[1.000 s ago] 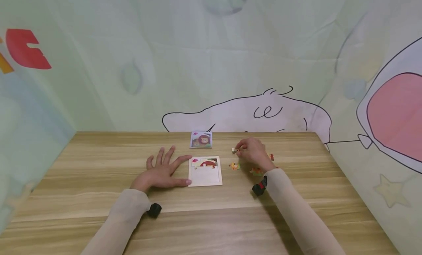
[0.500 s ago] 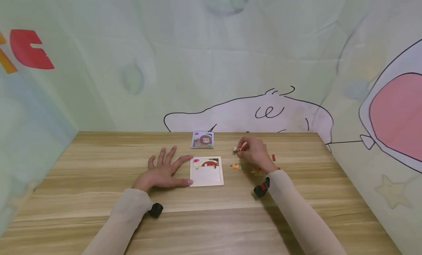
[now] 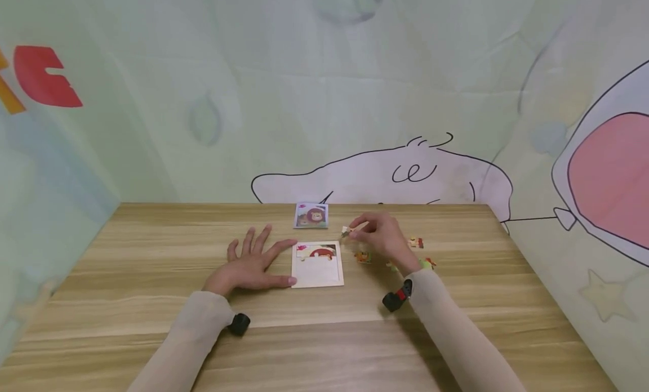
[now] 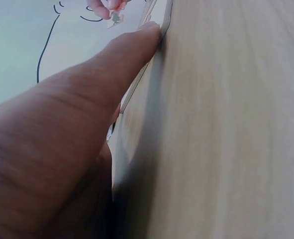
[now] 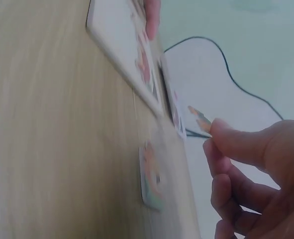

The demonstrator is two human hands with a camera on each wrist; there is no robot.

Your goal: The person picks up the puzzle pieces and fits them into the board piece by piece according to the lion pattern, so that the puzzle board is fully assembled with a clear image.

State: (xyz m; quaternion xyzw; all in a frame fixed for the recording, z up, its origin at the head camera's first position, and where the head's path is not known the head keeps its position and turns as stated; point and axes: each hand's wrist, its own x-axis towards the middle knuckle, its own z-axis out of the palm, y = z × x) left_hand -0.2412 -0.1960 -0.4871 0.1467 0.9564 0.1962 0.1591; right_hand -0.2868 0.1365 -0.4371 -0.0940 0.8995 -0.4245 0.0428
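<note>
My left hand [image 3: 248,268] lies with fingers spread on the table. Its index fingertip and thumb touch the left edge of a square puzzle tray [image 3: 315,275], the thumb also showing against that edge in the left wrist view. Picture pieces fill the tray's top strip, while its white base shows below. Between thumb and index finger, my right hand [image 3: 382,241] pinches a small jigsaw piece [image 5: 200,119], raised off the table near the tray's upper right corner. A loose puzzle piece [image 3: 362,257] lies just right of the tray.
Behind the tray lies a lion picture card [image 3: 311,215]. More loose pieces rest around my right wrist: a red and yellow one [image 3: 416,243] and a green and red one [image 3: 429,263]. A printed cloth wall [image 3: 284,127] rises at the table's far edge.
My right hand has moved left with the pinched piece, closer to the tray, uncovering loose pieces on the table. The left hand stays in place at the tray's edge.
</note>
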